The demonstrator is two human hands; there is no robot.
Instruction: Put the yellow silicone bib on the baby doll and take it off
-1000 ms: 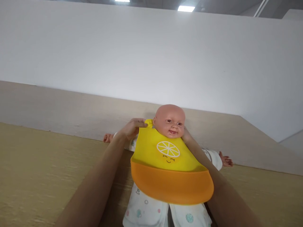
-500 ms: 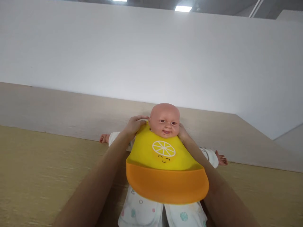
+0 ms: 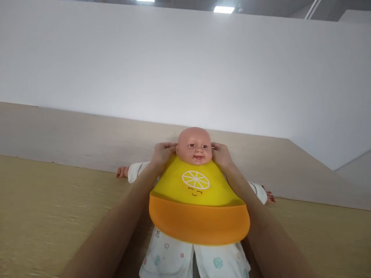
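Observation:
A baby doll (image 3: 194,135) in white printed clothes sits upright, its arms spread to both sides. Over its chest hangs a yellow bib (image 3: 171,179) with a white lemon-slice print and an orange catch pocket along the bottom. On the left of the doll's neck, my left hand (image 3: 162,155) is closed on the bib's neck band. My right hand (image 3: 222,155) grips the band on the other side, level with the doll's cheek. The fingertips of both hands and the ends of the band are hidden behind the doll's head and neck.
The doll rests on a tan, wood-like surface (image 3: 58,208). Close behind it stands a low beige board (image 3: 72,135), with a tall white partition (image 3: 185,65) beyond. Ceiling lights (image 3: 224,9) show at the top.
The doll and bib have shifted slightly left, and the doll's head has straightened. My right hand has come further into sight from behind the head. My left hand has barely moved.

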